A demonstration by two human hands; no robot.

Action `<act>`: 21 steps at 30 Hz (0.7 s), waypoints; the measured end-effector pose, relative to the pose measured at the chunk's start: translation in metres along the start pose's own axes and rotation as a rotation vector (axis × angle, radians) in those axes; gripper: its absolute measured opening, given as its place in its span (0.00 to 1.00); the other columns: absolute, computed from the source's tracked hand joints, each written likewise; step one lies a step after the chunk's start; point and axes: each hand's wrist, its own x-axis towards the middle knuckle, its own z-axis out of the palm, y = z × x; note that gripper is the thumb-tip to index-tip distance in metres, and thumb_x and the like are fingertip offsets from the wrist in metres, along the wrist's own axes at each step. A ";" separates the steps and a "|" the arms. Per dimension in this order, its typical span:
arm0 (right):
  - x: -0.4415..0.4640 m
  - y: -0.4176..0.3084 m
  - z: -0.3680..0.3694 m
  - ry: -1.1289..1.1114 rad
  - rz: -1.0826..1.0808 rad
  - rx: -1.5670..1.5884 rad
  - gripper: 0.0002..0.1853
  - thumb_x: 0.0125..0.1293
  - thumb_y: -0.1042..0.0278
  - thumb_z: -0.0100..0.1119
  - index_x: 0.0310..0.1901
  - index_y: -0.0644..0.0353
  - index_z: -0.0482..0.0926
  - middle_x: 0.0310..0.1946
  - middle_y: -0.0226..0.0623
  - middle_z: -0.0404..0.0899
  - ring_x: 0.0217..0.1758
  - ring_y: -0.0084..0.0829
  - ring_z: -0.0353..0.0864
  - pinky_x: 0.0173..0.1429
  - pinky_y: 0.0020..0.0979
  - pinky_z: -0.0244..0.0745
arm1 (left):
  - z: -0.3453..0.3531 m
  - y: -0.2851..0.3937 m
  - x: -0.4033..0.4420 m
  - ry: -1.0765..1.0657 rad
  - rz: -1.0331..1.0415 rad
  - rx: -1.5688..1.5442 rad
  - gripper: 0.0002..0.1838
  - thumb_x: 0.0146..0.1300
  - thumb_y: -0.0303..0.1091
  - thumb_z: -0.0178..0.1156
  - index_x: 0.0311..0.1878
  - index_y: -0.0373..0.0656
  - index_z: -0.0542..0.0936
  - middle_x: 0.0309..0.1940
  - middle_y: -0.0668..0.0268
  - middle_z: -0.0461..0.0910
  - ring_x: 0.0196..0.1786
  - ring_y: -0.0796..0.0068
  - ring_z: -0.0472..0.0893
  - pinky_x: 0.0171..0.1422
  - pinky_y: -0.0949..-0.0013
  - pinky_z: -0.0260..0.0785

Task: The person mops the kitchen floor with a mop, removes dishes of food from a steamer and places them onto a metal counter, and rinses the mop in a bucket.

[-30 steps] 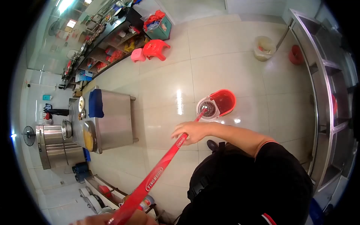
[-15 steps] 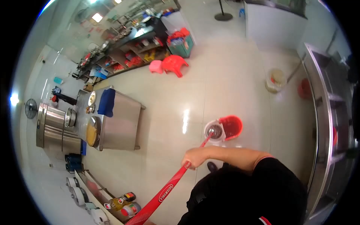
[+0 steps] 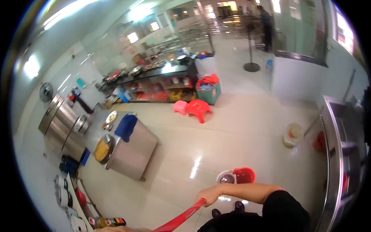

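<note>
My right hand (image 3: 208,196) is wrapped around the red pole (image 3: 183,218) of a mop, which slants down to the bottom edge of the view. Beyond that hand stands a red mop bucket (image 3: 245,175), with a round spin basket (image 3: 227,178) in a pale rim on its left side. The mop's far end cannot be made out past my hand. Only a sliver of my left hand (image 3: 116,229) shows at the bottom edge, near the pole; its fingers are hidden.
A steel table (image 3: 133,154) bearing pans and a blue cloth stands left. Red plastic stools (image 3: 199,109) and a green bin (image 3: 209,92) are ahead. Steel sinks (image 3: 335,147) line the right side, near a pale bucket (image 3: 292,135). A person (image 3: 265,29) stands far back.
The view has tilted upward, so the bucket and stools sit lower in it. The pole stretch between my right hand and the basket no longer shows. My right hand still grips the mop.
</note>
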 end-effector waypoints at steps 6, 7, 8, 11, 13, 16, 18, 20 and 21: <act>-0.010 0.019 0.030 0.381 0.097 -0.206 0.08 0.58 0.67 0.55 0.37 0.55 0.82 0.28 0.40 0.82 0.34 0.39 0.82 0.41 0.37 0.75 | -0.014 -0.035 0.018 -0.330 0.214 -0.380 0.15 0.69 0.38 0.55 0.26 0.43 0.69 0.19 0.61 0.73 0.16 0.76 0.67 0.16 0.76 0.55; -0.012 0.015 0.033 0.485 0.140 -0.208 0.09 0.57 0.66 0.58 0.38 0.54 0.82 0.29 0.40 0.82 0.34 0.40 0.83 0.40 0.37 0.76 | -0.012 -0.039 0.021 -0.338 0.221 -0.446 0.15 0.69 0.36 0.54 0.26 0.41 0.70 0.18 0.63 0.70 0.15 0.78 0.66 0.15 0.77 0.52; -0.013 0.014 0.034 0.599 0.186 -0.213 0.09 0.56 0.65 0.60 0.39 0.53 0.82 0.30 0.40 0.83 0.34 0.42 0.83 0.40 0.36 0.78 | -0.014 -0.044 0.027 -0.336 0.228 -0.429 0.15 0.69 0.36 0.54 0.26 0.41 0.70 0.18 0.63 0.70 0.15 0.78 0.66 0.15 0.77 0.52; -0.008 0.023 0.044 0.745 0.109 -0.277 0.08 0.56 0.70 0.59 0.38 0.54 0.83 0.28 0.41 0.82 0.32 0.40 0.83 0.37 0.35 0.78 | -0.019 -0.063 0.044 -0.722 0.278 -0.818 0.10 0.66 0.29 0.54 0.28 0.38 0.73 0.17 0.68 0.62 0.14 0.78 0.65 0.15 0.75 0.53; -0.008 0.029 0.047 0.871 0.088 -0.288 0.08 0.55 0.75 0.58 0.36 0.56 0.83 0.26 0.42 0.81 0.29 0.39 0.83 0.34 0.33 0.76 | -0.016 -0.074 0.047 -0.774 0.301 -0.861 0.09 0.65 0.28 0.54 0.28 0.38 0.73 0.18 0.68 0.62 0.15 0.78 0.66 0.15 0.76 0.53; -0.009 0.030 0.047 1.003 0.087 -0.335 0.07 0.54 0.75 0.58 0.35 0.57 0.83 0.25 0.43 0.81 0.28 0.38 0.83 0.33 0.32 0.76 | -0.013 -0.088 0.058 -0.832 0.323 -0.922 0.07 0.64 0.24 0.52 0.29 0.38 0.74 0.19 0.68 0.63 0.16 0.78 0.67 0.15 0.76 0.55; -0.010 0.034 0.047 1.015 0.115 -0.315 0.07 0.53 0.75 0.59 0.34 0.58 0.83 0.24 0.43 0.80 0.28 0.38 0.83 0.33 0.31 0.77 | -0.011 -0.097 0.064 -0.908 0.343 -0.968 0.06 0.64 0.24 0.52 0.30 0.38 0.74 0.20 0.67 0.63 0.16 0.78 0.67 0.16 0.75 0.56; -0.011 0.038 0.045 1.103 0.133 -0.330 0.07 0.53 0.74 0.60 0.34 0.59 0.83 0.23 0.44 0.80 0.27 0.37 0.84 0.33 0.33 0.78 | -0.012 -0.105 0.070 -0.938 0.326 -0.963 0.06 0.66 0.28 0.52 0.32 0.40 0.74 0.20 0.67 0.63 0.16 0.76 0.68 0.17 0.74 0.58; -0.011 0.040 0.041 1.099 0.128 -0.328 0.07 0.53 0.74 0.60 0.34 0.59 0.83 0.23 0.44 0.80 0.27 0.37 0.84 0.33 0.33 0.78 | -0.014 -0.108 0.072 -0.937 0.323 -0.957 0.06 0.66 0.28 0.52 0.32 0.40 0.74 0.20 0.67 0.63 0.16 0.76 0.68 0.17 0.74 0.58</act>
